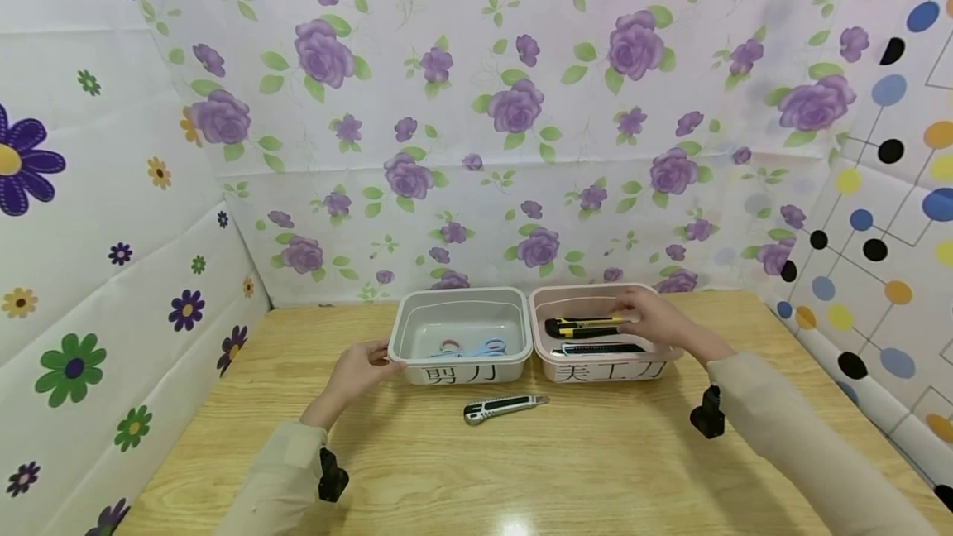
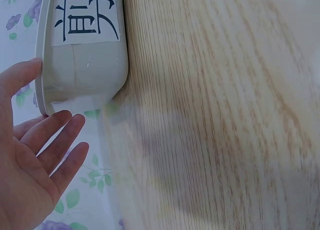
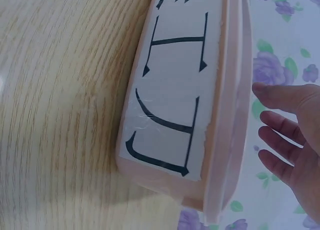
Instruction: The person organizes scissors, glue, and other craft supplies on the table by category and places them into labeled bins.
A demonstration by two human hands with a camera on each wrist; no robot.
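Note:
My left hand [image 1: 361,370] rests at the front left corner of the grey plastic box [image 1: 460,295], thumb by the rim and the other fingers loosely spread at its end. Inside lie scissors [image 1: 491,347] with blue handles and another pair with a red handle [image 1: 450,346]. Over the right side of the pink box [image 1: 547,358] is my right hand [image 1: 655,319], fingertips by the end of a yellow-and-black utility knife [image 1: 584,327]. The right wrist view shows parted fingers [image 3: 280,127] with no knife visible. A black utility knife [image 1: 603,348] lies in front inside the pink box.
A silver-and-black utility knife [image 1: 505,409] lies on the wooden table [image 1: 476,470] before the boxes. Both boxes stand side by side with printed character labels in front. Flowered cloth [image 1: 462,106] hangs behind, and patterned cloth covers both sides.

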